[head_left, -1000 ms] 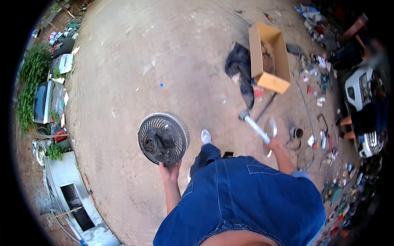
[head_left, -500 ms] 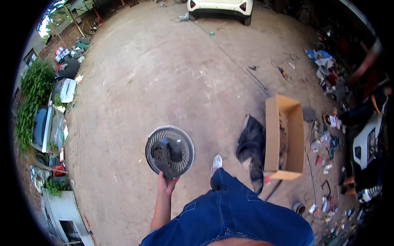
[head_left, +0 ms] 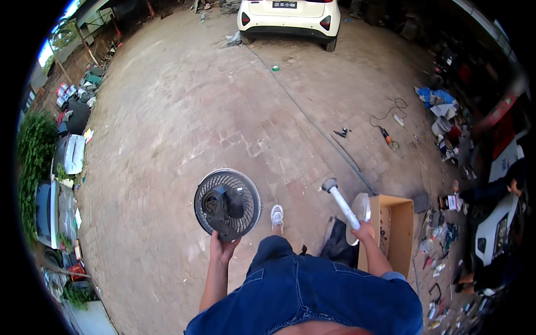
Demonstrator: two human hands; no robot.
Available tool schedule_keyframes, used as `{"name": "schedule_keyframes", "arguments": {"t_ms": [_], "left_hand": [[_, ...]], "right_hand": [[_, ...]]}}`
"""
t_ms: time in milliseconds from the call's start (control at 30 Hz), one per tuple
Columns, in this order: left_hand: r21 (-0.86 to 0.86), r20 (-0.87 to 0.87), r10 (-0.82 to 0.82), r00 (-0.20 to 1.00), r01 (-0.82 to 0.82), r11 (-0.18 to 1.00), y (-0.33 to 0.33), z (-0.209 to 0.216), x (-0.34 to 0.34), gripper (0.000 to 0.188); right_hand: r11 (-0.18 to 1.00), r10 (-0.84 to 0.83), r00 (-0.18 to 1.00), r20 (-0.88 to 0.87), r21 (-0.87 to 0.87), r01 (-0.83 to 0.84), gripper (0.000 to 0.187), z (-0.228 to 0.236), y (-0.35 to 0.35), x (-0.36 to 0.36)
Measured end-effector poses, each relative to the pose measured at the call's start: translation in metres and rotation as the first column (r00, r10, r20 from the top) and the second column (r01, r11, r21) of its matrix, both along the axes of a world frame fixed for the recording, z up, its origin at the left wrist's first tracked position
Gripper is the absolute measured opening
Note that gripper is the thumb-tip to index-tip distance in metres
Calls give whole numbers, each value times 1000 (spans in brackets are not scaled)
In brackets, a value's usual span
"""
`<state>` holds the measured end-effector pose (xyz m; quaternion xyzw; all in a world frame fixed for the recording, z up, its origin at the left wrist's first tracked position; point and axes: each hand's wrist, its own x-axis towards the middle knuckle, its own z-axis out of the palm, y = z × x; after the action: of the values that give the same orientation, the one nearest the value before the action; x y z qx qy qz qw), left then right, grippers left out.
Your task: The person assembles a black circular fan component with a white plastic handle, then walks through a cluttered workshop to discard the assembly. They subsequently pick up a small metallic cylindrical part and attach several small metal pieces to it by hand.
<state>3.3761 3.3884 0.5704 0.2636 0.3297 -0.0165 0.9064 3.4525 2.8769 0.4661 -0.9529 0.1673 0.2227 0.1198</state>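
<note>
My left hand [head_left: 224, 248] grips the lower edge of a round fan head [head_left: 226, 204], with its dark motor housing and slatted grille facing up. To the right, my right hand [head_left: 365, 231] is closed around a white fan stand pole [head_left: 344, 206]. A dark grey flared piece [head_left: 329, 185] caps the pole's far end. Close to my right hand, a pale round disc [head_left: 362, 209] overlaps the box edge; whether it joins the pole I cannot tell. The open cardboard box [head_left: 400, 229] lies just right of that hand, and a black cloth-like item [head_left: 340, 244] is beside it.
A cable [head_left: 301, 110] runs across the paved ground toward a white car [head_left: 287, 22]. An orange angle grinder [head_left: 388, 138] and a small black tool [head_left: 341, 133] lie ahead right. Scattered litter, car parts and another person [head_left: 511, 187] line the right side; bumpers [head_left: 50, 215] line the left.
My right hand has come into view holding the white pole near the box. The fan head stays in my left hand. The car and grinder now appear lower in the view.
</note>
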Motion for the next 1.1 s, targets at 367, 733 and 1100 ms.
{"name": "schedule_keyframes", "arguments": {"t_ms": [367,733,1100], "left_hand": [[1,32,-189,981,189,982,-14,13,421,43],[-80,5,-256,967,256,963,-124,36,770,45],[-73,104,-360,927,368,927,-236,54,1098,47]], "right_hand": [[957,-262,779,-570,-47,287,63,-62,-38,112],[893,-414,799,-435,-24,450,57,-30,-97,462],[951,-306,946,106,69,300,55,42,-208,898]]}}
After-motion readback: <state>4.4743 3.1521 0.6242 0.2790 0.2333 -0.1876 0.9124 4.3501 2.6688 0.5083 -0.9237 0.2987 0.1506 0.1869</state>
